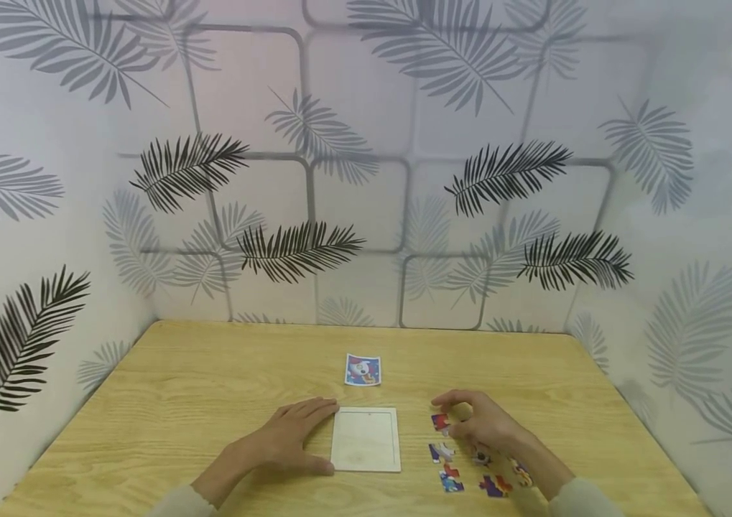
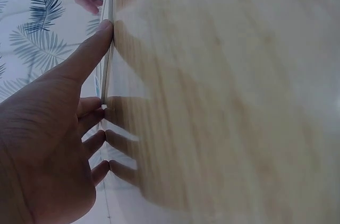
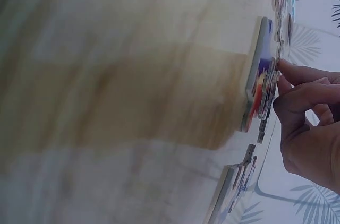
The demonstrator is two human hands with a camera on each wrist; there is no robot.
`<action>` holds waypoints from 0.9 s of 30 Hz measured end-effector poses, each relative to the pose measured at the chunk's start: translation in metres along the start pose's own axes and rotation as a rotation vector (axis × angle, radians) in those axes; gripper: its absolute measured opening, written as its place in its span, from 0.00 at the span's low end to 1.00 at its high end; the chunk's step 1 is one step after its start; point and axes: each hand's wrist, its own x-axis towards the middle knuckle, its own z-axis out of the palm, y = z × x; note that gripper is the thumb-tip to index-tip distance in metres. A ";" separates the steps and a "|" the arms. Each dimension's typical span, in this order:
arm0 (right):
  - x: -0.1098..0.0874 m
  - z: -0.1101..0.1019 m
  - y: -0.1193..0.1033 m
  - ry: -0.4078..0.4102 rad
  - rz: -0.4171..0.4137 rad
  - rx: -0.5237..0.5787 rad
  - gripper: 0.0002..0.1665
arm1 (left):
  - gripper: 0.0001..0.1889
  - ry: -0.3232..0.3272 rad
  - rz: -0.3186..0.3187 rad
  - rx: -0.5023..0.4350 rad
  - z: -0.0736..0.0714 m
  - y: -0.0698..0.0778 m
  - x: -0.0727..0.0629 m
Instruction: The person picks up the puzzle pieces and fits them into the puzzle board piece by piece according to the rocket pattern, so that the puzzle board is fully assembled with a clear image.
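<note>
A square white puzzle board (image 1: 366, 439) with a thin line along its border lies on the table. My left hand (image 1: 288, 439) rests at its left side, thumb and fingers spread and touching the edge; the left wrist view shows the thumb (image 2: 90, 54) against the board's edge. Over the loose puzzle pieces at the right is my right hand (image 1: 485, 424), fingers bent and thumb apart from the index finger. A red and purple puzzle piece (image 1: 439, 421) lies between those fingertips; contact with it is unclear. In the right wrist view, the hand (image 3: 313, 112) is behind several pieces.
A small picture card (image 1: 363, 370) with a white cartoon figure lies behind the board. Other pieces lie around the right hand: a white and purple one (image 1: 441, 452), a red and blue one (image 1: 450, 479) and a red and yellow one (image 1: 496, 486). A patterned wall (image 1: 359, 287) borders the table's back.
</note>
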 end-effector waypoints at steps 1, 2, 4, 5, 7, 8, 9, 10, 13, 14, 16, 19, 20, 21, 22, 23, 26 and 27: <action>0.000 0.001 0.000 0.008 0.005 -0.011 0.28 | 0.53 0.000 0.000 0.003 0.001 0.000 0.000; 0.000 0.001 0.001 0.015 0.006 -0.026 0.28 | 0.53 0.000 -0.002 0.007 0.001 0.000 0.000; 0.000 0.002 0.000 0.028 0.013 -0.048 0.27 | 0.53 0.000 -0.003 0.011 0.002 0.000 0.001; 0.000 0.003 0.000 0.032 0.019 -0.057 0.26 | 0.53 -0.001 -0.003 0.011 0.002 -0.001 0.001; 0.000 0.003 -0.001 0.042 0.027 -0.065 0.26 | 0.53 -0.004 -0.003 0.010 0.003 -0.002 0.001; 0.000 0.003 -0.002 0.045 0.030 -0.066 0.25 | 0.53 -0.005 -0.003 0.009 0.003 -0.002 0.001; 0.000 0.003 -0.002 0.047 0.034 -0.065 0.25 | 0.53 -0.002 0.002 0.009 0.004 -0.003 0.001; 0.000 0.003 -0.002 0.049 0.037 -0.064 0.24 | 0.53 0.002 0.008 0.019 0.004 -0.003 0.001; 0.002 0.002 -0.002 0.053 0.024 -0.074 0.23 | 0.53 0.016 0.021 0.034 0.003 -0.003 0.000; 0.002 0.001 -0.002 0.054 0.017 -0.078 0.22 | 0.53 0.018 0.020 0.037 0.002 -0.002 -0.001; 0.003 0.001 -0.001 0.055 0.004 -0.088 0.21 | 0.53 0.020 0.017 0.041 0.000 0.000 -0.002; 0.004 0.001 0.000 0.054 -0.023 -0.110 0.21 | 0.53 0.012 0.003 0.024 -0.004 0.004 -0.003; 0.004 0.001 0.000 0.054 -0.037 -0.124 0.20 | 0.53 0.007 -0.005 0.020 -0.004 0.004 -0.003; 0.004 0.001 0.000 0.053 -0.044 -0.133 0.21 | 0.53 0.006 -0.007 0.017 -0.004 0.005 -0.003; 0.004 0.001 0.001 0.054 -0.054 -0.149 0.21 | 0.53 0.003 -0.010 0.016 -0.005 0.005 -0.003; 0.004 0.001 0.000 0.055 -0.065 -0.170 0.21 | 0.53 0.001 -0.012 0.016 -0.005 0.005 -0.003; 0.004 0.002 0.000 0.047 -0.048 -0.162 0.21 | 0.53 -0.006 -0.016 0.022 -0.003 0.004 -0.002; 0.003 0.001 0.000 0.041 -0.036 -0.147 0.21 | 0.53 -0.007 -0.014 0.025 -0.002 0.004 -0.001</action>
